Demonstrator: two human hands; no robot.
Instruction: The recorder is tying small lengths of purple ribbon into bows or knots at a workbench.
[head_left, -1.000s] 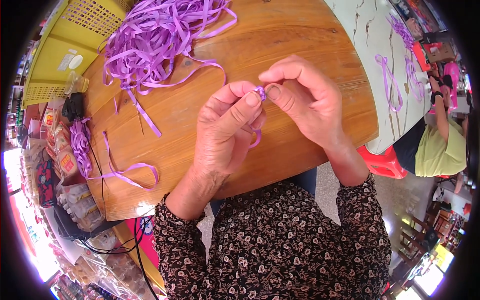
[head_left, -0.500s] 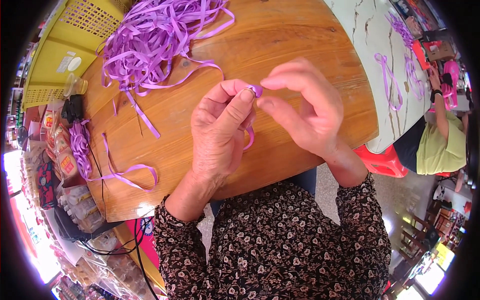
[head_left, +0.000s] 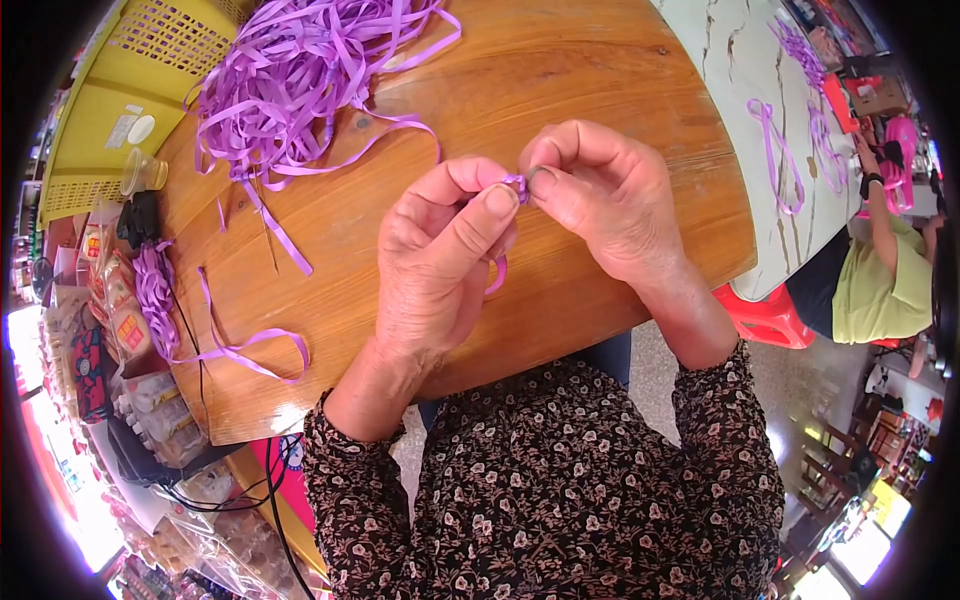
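Note:
A purple ribbon [head_left: 517, 186] is pinched between my two hands above the wooden table [head_left: 590, 75]. My left hand [head_left: 445, 235] grips it between thumb and index finger, and a loop of the ribbon hangs below those fingers. On the other side of the small gap, my right hand [head_left: 600, 200] is closed, its thumb and index fingertips meeting at the ribbon's folded end. Whether a needle or another small thing is in the fingers is too small to tell. Beyond my left hand lies a big tangled heap of purple ribbon [head_left: 290, 90].
A yellow plastic crate [head_left: 95, 120] stands at the far left, beside a clear cup [head_left: 150, 172]. Another purple bundle [head_left: 155, 290] lies near packaged goods on the left. Ribbon loops [head_left: 778, 160] rest on a marble-patterned table [head_left: 735, 50], where a person in a green shirt [head_left: 885, 295] sits.
My right hand has moved in from the right and its fingers have closed on the ribbon's end. My left hand keeps its pinch, almost in place.

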